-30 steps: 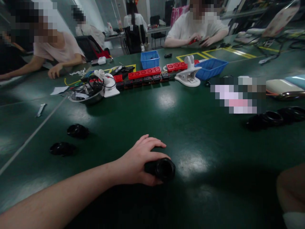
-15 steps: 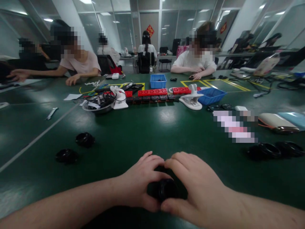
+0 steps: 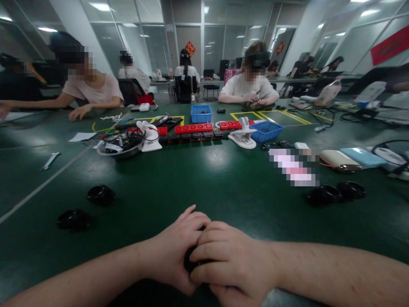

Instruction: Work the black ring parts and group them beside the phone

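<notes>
At the near edge of the table my left hand (image 3: 174, 249) is closed around a black round part (image 3: 189, 259), thumb and fingers on either side of it. My right hand (image 3: 231, 260) lies over the same part from the right, its fingers curled across the front. Most of the part is hidden; only a dark sliver shows between the hands. Two similar black ring-shaped parts, one farther back (image 3: 101, 195) and one nearer (image 3: 74, 219), lie to the left. Two more, a left one (image 3: 324, 195) and a right one (image 3: 351, 190), sit at the right.
A wrench (image 3: 50, 161) lies at the left. Across the table stand a metal bowl of cables (image 3: 119, 151), white clips (image 3: 243, 138), red socket strips (image 3: 194, 128) and blue bins (image 3: 201, 114). Power-bank-like slabs (image 3: 340, 161) lie at the right. Co-workers sit opposite.
My right hand has closed over the black part, its fingers now covering what showed between the hands before. The view has turned slightly to the right.
</notes>
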Demonstrator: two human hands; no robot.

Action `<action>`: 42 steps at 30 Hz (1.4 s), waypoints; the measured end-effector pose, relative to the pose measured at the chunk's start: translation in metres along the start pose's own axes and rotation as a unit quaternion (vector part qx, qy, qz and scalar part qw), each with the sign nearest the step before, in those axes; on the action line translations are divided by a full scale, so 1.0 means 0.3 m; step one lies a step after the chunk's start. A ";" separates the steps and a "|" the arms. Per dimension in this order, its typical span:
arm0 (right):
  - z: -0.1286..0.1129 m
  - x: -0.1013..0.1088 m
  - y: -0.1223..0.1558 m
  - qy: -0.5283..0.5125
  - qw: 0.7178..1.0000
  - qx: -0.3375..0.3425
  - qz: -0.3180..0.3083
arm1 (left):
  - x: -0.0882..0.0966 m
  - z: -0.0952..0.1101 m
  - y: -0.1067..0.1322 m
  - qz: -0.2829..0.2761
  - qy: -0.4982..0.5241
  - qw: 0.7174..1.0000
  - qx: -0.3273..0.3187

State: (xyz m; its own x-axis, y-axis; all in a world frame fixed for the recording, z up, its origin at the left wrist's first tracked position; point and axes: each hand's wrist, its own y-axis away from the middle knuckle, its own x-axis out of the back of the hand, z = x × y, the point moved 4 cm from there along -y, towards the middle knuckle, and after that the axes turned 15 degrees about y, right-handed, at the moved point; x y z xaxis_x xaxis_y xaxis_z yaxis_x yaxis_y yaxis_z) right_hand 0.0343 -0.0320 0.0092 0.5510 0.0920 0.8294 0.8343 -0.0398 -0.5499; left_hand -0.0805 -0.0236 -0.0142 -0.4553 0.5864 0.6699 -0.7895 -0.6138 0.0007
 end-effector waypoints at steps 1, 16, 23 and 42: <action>0.000 -0.002 0.002 0.017 1.000 -0.007 0.009 | 0.000 0.000 -0.001 -0.001 0.000 1.000 0.004; 0.015 0.000 0.013 0.038 0.996 -0.084 -0.002 | -0.002 -0.032 -0.009 0.058 0.012 0.998 0.036; -0.004 -0.014 0.014 -0.005 0.999 0.019 -0.051 | 0.029 0.011 -0.012 -0.065 0.004 0.997 0.030; 0.019 0.004 0.007 0.042 0.993 -0.099 -0.043 | -0.002 -0.041 -0.008 0.038 0.023 0.998 0.053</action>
State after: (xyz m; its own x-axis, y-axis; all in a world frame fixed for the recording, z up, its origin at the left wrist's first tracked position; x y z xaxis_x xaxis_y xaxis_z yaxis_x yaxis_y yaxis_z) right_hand 0.0365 -0.0262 0.0085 0.4706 0.0204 0.8821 0.8608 -0.2303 -0.4539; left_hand -0.0835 -0.0160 -0.0238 -0.5326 0.5581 0.6363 -0.7049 -0.7086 0.0316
